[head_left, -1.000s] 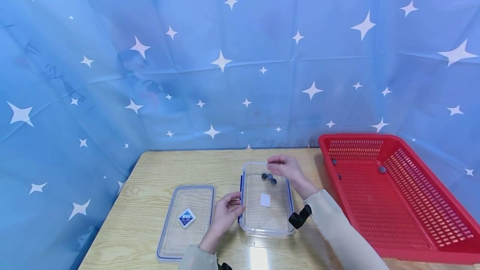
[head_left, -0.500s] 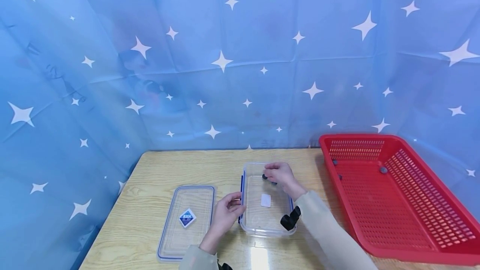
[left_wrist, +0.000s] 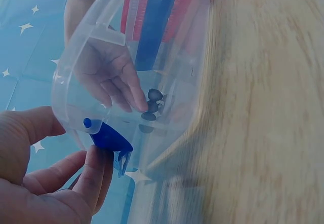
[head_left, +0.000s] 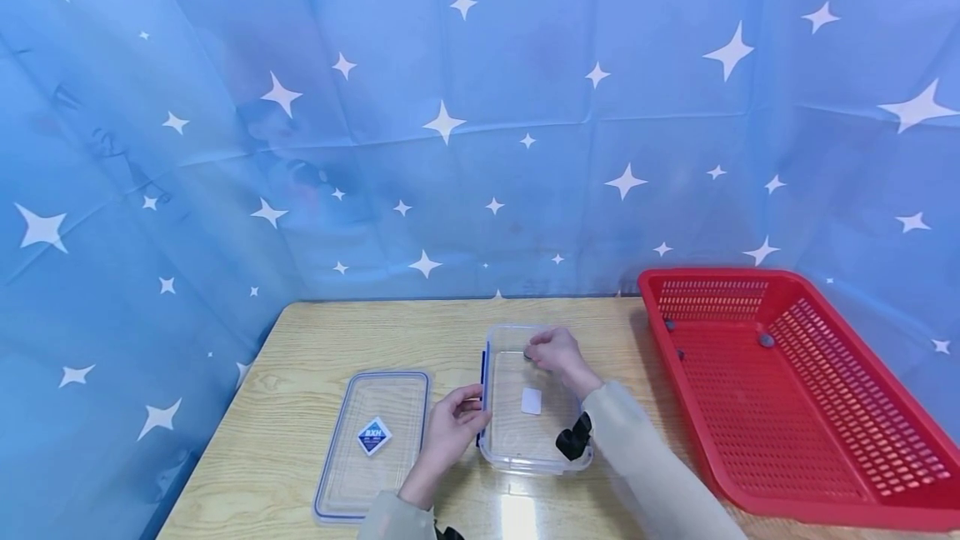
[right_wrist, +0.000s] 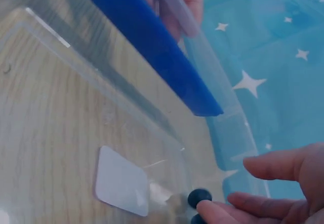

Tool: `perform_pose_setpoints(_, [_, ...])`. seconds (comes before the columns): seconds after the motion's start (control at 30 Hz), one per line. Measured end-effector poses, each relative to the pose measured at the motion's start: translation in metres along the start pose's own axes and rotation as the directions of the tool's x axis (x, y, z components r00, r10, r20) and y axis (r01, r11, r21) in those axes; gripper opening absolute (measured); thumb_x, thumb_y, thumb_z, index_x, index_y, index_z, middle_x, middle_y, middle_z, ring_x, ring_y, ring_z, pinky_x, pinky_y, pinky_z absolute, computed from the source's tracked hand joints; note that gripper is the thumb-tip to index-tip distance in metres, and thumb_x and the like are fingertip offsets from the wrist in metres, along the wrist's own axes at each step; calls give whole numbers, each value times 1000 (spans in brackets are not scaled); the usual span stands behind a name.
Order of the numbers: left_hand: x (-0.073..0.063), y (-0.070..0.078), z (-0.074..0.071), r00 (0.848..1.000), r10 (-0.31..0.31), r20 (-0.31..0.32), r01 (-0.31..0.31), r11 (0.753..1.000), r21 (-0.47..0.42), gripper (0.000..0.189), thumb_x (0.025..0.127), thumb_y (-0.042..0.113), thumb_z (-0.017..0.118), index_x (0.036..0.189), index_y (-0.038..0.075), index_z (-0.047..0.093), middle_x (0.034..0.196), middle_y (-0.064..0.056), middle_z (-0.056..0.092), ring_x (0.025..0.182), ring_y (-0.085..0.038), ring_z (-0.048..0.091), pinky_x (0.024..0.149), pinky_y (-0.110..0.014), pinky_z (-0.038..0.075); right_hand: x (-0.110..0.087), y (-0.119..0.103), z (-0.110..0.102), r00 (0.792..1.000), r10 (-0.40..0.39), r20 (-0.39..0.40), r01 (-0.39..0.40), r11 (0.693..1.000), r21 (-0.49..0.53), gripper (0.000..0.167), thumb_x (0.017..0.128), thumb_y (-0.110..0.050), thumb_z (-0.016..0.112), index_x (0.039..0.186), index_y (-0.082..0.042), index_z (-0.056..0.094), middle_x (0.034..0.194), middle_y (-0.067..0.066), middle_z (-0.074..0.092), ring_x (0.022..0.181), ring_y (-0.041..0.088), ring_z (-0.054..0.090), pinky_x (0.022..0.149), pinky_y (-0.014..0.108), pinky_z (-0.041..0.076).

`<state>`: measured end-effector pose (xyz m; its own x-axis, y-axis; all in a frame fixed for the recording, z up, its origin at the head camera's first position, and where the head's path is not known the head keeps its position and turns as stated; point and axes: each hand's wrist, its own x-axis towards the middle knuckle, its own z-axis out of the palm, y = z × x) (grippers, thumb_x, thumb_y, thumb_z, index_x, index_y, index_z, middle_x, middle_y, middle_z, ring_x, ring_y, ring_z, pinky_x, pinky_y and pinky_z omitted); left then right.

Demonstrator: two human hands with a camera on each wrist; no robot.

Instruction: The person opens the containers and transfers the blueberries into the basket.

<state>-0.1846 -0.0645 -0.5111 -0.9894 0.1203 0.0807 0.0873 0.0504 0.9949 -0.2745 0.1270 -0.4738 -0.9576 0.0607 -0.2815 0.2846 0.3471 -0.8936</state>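
A clear plastic food container [head_left: 510, 440] with blue side latches stands without its lid on the wooden table. At its left rim, my left hand [head_left: 450, 432] holds the wall, thumb at the rim and fingers against the blue latch [left_wrist: 109, 137]. My right hand [head_left: 557, 352] reaches into the far end of the container. Its fingertips touch small dark round berries, like blueberries [left_wrist: 155, 95], lying on the container's floor; thumb and fingers are apart in the right wrist view. One berry [right_wrist: 199, 198] shows beside the fingertip. A white square label [head_left: 531, 401] sits at the container's middle.
The blue-edged lid [head_left: 397, 473] with a BXH sticker lies flat to the left of the container. On the right stands a red perforated basket [head_left: 780, 423] with a few berries [head_left: 766, 340] in it. A blue star-patterned curtain [head_left: 480, 148] hangs behind the table.
My right hand has come down and slightly left into the container, from above the berries to touching them, covering most of them in the head view. The left hand has stayed at the rim.
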Motion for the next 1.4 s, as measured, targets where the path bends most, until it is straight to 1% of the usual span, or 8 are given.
perform_pose_setpoints(0.2, [-1,1,-1,1000,-1,3,1,1000,-17,39,80,-10,63,116,-19,51,108,-29,57,96,-32,58,82,-23,55,0,1,5,1000,3,13,-2,999,-47,30,83,-2,64,110,12,60,99,21,65,90,34,64,79,38,57])
perform_pose_setpoints(0.4, [-1,1,0,1000,-3,1,3,1000,-18,39,80,-9,63,116,-19,52,108,-28,57,95,-30,59,82,-22,55,6,2,12,999,-8,31,12,992,-128,31,83,-5,66,111,8,62,95,15,67,82,23,64,74,33,57])
perform_pose_setpoints(0.57, [1,-1,-1,1000,-6,2,6,1000,-27,39,80,-10,63,116,-19,52,108,-27,58,96,-31,58,82,-22,55,12,4,21,998,-31,50,38,991,-128,29,84,-4,65,109,9,63,94,16,67,80,21,63,69,30,56])
perform_pose_setpoints(0.73, [1,-2,-2,1000,-7,5,7,1000,-27,40,80,-9,64,117,-19,51,109,-28,57,98,-36,58,83,-24,55,16,7,31,996,-78,39,82,991,-108,26,82,1,64,106,9,65,98,19,66,74,19,60,62,27,55])
perform_pose_setpoints(0.93, [1,2,-2,1000,-12,15,12,1000,-28,40,80,-11,63,117,-20,50,109,-29,57,99,-38,57,84,-25,55,19,6,41,989,-131,70,138,984,-110,27,82,2,65,108,9,63,101,20,65,78,19,61,66,29,56])
perform_pose_setpoints(1.1, [2,4,-2,1000,-10,8,11,999,-32,41,80,-10,63,117,-20,50,108,-30,57,99,-39,57,84,-25,55,18,4,45,985,-162,64,170,973,-154,24,80,4,66,104,8,65,93,14,66,75,19,60,63,28,55])
perform_pose_setpoints(1.2, [3,0,-2,1000,-6,4,6,1000,-22,40,80,-10,64,117,-19,51,109,-30,57,99,-37,57,83,-23,55,18,4,46,983,-176,48,182,968,-170,21,78,5,68,99,7,66,86,11,65,71,18,58,61,27,53])
perform_pose_setpoints(1.4, [2,-2,-2,1000,4,2,-4,1000,-6,40,80,-9,64,116,-19,51,109,-29,57,97,-35,58,83,-23,55,17,5,48,978,-201,57,209,945,-251,20,76,5,69,96,7,68,83,11,66,72,19,58,63,28,53])
